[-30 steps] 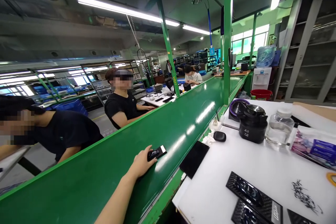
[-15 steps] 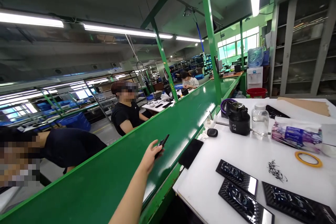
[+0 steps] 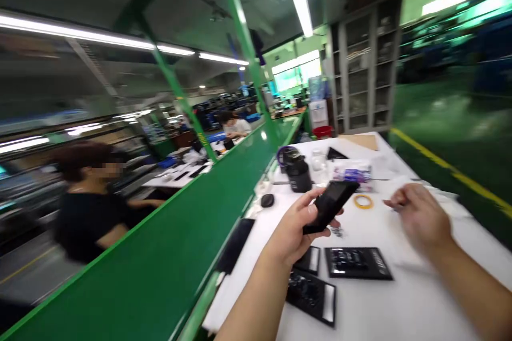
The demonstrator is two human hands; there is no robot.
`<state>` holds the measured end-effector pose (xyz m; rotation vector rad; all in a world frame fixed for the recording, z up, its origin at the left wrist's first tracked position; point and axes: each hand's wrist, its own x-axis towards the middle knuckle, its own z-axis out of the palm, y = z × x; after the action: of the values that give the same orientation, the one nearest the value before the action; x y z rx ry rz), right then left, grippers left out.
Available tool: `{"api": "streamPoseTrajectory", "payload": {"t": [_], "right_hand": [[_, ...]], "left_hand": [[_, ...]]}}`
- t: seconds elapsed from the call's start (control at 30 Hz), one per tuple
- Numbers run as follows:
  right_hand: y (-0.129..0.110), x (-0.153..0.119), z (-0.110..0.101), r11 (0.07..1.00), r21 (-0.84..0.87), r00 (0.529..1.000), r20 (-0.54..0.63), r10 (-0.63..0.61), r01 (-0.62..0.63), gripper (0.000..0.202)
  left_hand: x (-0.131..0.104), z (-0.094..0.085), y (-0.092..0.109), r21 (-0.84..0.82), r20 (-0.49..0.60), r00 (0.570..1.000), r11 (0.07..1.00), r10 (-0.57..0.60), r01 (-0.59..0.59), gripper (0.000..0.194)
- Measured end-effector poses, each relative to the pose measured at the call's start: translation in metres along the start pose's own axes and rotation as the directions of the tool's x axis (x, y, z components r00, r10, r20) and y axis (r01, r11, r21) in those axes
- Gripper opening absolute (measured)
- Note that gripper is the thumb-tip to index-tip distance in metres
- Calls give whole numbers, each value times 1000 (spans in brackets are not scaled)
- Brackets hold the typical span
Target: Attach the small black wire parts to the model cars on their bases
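The left hand (image 3: 293, 230) clasped a black plate (image 3: 332, 205) at centre, the right hand (image 3: 424, 218), at right, was too blurred to tell its grip, and above centre a clear jar (image 3: 319, 161), contents indistinct, stood beside a black pot (image 3: 299, 176).

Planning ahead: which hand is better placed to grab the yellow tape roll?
Likely the right hand: it is near the tape roll, though its grip is blurred; the left hand grips a dark panel.

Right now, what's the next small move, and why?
Probably bring the right hand to the black piece: only the left hand holds it, tilted above the white table, while the right, curled and blurred, is apart from it.
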<state>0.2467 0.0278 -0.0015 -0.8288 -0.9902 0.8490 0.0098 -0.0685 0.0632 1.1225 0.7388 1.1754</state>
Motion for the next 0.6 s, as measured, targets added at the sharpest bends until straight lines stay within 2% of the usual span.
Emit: {"api": "streamPoseTrajectory", "payload": {"t": [0.07, 0.13, 0.2, 0.23, 0.33, 0.4, 0.47, 0.53, 0.6], "right_hand": [[-4, 10, -6, 996, 66, 999, 8, 54, -54, 45], [-16, 18, -13, 990, 108, 996, 8, 85, -86, 47], [-34, 18, -18, 985, 134, 994, 0, 105, -104, 52], [-43, 15, -18, 978, 172, 993, 21, 117, -119, 56], [-66, -1, -13, 824, 512, 954, 281, 107, -243, 67], [-71, -12, -5, 707, 605, 881, 470, 54, -366, 73], [-69, -19, 1, 623, 635, 806, 592, -13, -457, 75], [-63, -22, 4, 575, 648, 763, 644, -64, -499, 76], [-59, -22, 5, 557, 654, 741, 664, -97, -512, 77]], "left_hand": [[15, 21, -15, 328, 3, 1000, 945, 16, -16, 73], [24, 30, -33, 632, -74, 989, 774, 125, -50, 76], [26, 29, -51, 790, -115, 961, 610, 253, -66, 77], [26, 28, -58, 833, -103, 948, 547, 300, -82, 78], [19, 23, -71, 924, 19, 920, 345, 392, -166, 79], [15, 23, -72, 960, 139, 897, 166, 420, -226, 75], [12, 25, -69, 964, 233, 874, 20, 427, -266, 72], [11, 28, -66, 957, 278, 858, -52, 433, -284, 71], [10, 32, -64, 958, 279, 855, -61, 438, -281, 71]]}}
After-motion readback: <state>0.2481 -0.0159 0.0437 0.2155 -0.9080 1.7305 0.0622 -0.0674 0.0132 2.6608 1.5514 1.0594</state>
